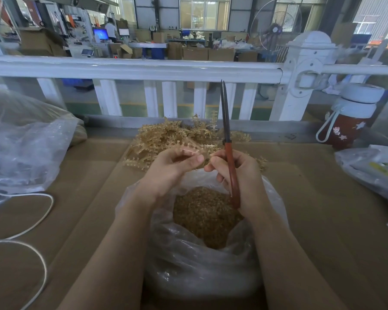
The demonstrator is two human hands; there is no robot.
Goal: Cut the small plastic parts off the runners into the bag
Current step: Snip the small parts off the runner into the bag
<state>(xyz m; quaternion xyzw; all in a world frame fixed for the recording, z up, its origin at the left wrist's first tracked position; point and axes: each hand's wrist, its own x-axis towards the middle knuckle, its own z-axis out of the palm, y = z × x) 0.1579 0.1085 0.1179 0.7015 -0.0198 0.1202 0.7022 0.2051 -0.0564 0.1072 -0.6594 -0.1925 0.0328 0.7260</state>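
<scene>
A clear plastic bag stands open at the middle of the cardboard-covered table, holding a heap of small amber plastic parts. My left hand pinches an amber runner just above the bag's far rim. My right hand grips the red handles of a pair of scissors; their dark blades point straight up and lie together. The fingertips of both hands almost meet at the runner. Behind them lies a tangled pile of amber runners.
A large clear bag lies at the left, with a white cord looping on the cardboard. A white-lidded red bottle stands at the right, near another plastic bag. A white railing runs behind the table.
</scene>
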